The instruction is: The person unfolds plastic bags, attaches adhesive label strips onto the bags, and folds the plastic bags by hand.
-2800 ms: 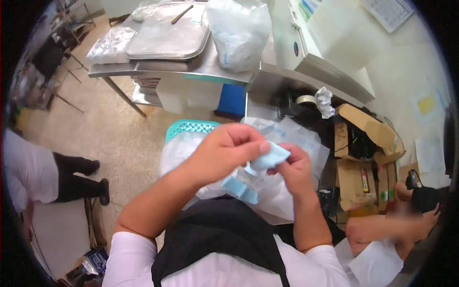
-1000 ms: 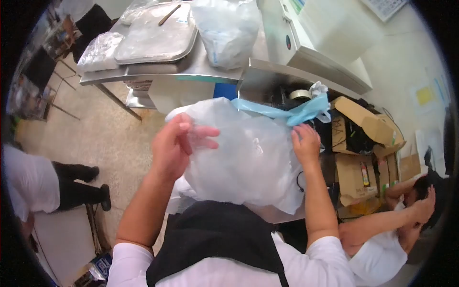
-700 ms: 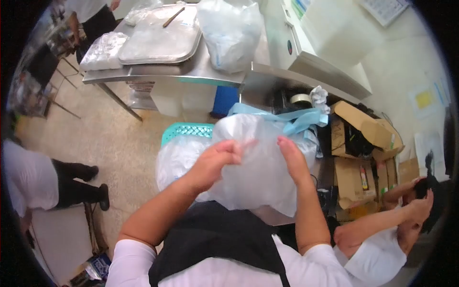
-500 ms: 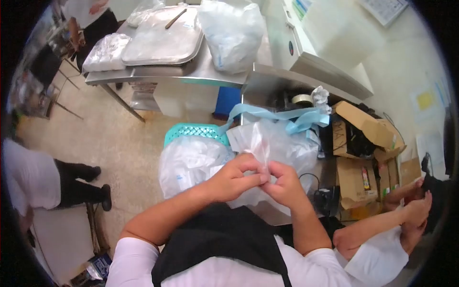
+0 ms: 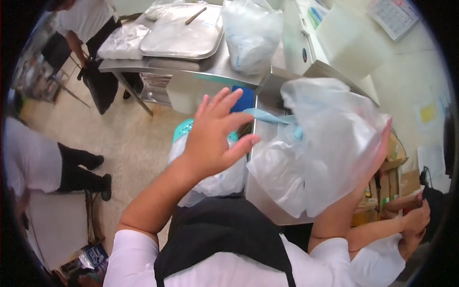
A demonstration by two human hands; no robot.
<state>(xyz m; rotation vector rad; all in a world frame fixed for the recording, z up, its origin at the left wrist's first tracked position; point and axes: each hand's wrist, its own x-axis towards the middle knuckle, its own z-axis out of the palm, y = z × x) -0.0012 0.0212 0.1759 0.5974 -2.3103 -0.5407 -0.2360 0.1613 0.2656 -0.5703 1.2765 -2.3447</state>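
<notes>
The left hand [image 5: 215, 131] is held empty, fingers spread and thumb turned toward the translucent bag [image 5: 334, 143]; contact with the blue strip [image 5: 270, 116] cannot be confirmed. The right hand [image 5: 379, 150] is covered by the bag's film; whether it is inserted or placed behind, and whether film is pinched, cannot be told. For good handling, the film is best spread gently, with the strip kept free of its folds. The left forearm is angled forward; the right is extended outward, well apart. The bag is raised over the metal worktop [image 5: 262, 203], beside the teal basket [image 5: 184, 128].
</notes>
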